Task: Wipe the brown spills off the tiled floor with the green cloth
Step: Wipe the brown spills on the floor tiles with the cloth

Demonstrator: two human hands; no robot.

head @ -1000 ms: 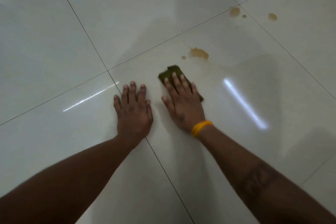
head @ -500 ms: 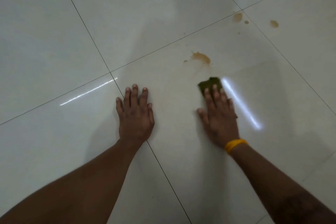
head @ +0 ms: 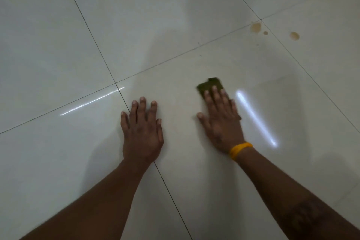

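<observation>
Your left hand (head: 141,128) lies flat on the tiled floor (head: 58,45), fingers straight and spread, straddling a grout line and holding nothing. By the look of it, it is there as a prop, taking your weight so the other arm can work freely.

To its right, your right hand (head: 221,121) presses down on the green cloth (head: 209,84) with straight fingers laid over it, not curled round it. Only the cloth's far edge shows past your fingertips, and the rest is under your palm. A flat press like this spreads the pressure over the whole pad, which suits scrubbing better than a pinch would. The hand is a little blurred, so it is likely mid-stroke. A yellow wristband (head: 240,150) sits on that wrist, and a bright streak of reflected light (head: 255,119) lies on the tile just beside the hand (only glare, not liquid).

Further right and well beyond the cloth, the brown spills (head: 255,27) cluster around a grout crossing: one larger blot, a small dot beside it, and another spot (head: 294,36) on the neighbouring tile. They are untouched, so you will probably have to shift your bracing hand forward to reach them.
</observation>
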